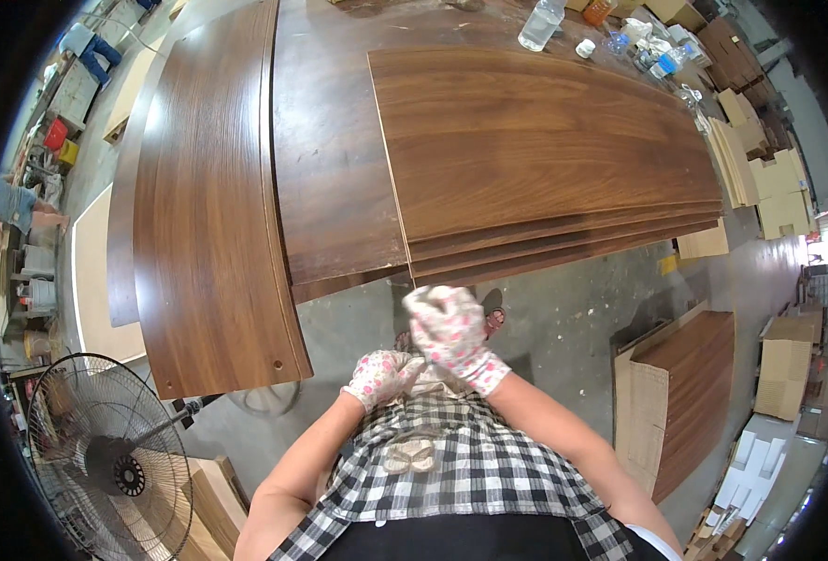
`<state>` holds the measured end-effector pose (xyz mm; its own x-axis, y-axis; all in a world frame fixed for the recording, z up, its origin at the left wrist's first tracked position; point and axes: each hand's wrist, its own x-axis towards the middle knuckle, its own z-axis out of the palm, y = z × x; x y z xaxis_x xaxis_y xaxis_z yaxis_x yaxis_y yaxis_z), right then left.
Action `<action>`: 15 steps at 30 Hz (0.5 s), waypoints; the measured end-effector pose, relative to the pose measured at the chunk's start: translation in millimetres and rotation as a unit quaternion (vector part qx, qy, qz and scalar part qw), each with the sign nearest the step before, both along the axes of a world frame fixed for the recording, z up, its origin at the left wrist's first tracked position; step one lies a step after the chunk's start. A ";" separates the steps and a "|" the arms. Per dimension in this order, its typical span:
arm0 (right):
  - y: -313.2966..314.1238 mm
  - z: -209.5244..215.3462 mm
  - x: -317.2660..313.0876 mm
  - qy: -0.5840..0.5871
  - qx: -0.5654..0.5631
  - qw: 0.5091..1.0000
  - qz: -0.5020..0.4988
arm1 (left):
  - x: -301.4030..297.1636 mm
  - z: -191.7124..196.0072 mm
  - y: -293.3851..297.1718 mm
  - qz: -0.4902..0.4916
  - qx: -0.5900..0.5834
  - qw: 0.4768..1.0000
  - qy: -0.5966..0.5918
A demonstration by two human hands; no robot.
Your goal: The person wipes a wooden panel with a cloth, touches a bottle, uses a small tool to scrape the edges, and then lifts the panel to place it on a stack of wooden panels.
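Note:
Both of my hands wear white gloves with pink dots. My left hand point(383, 377) is close to the front of my black-and-white checked apron point(461, 439), fingers curled beside some pale cloth point(435, 381); what they grip is hidden. Slightly farther out, my right hand point(444, 332) is curled closed and a bit blurred, so I cannot make out what is in it. Just beyond it is the near left corner of a stack of brown wood-grain panels point(545, 140), lying on a dark brown work surface point(325, 168).
A long brown panel point(213, 206) with holes at its near end lies at left. A black fan point(115, 458) stands near left. At the back are a clear bottle point(540, 23) and a white cap point(585, 48). Panels with cardboard point(694, 393) stand on the floor at right.

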<state>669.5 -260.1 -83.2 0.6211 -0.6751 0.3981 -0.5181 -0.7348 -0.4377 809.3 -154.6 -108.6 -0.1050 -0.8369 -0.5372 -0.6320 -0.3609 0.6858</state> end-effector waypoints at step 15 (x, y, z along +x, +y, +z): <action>-43.6 8.0 -95.3 -0.001 -0.038 0.971 -0.238 | -0.2 -12.6 -16.1 -0.012 0.005 0.999 -0.030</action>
<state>574.2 -303.7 -75.2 0.2462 -0.8535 0.4592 -0.8060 -0.4434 -0.3921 809.2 -170.7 -121.2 -0.0923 -0.8289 -0.5518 -0.6808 -0.3519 0.6424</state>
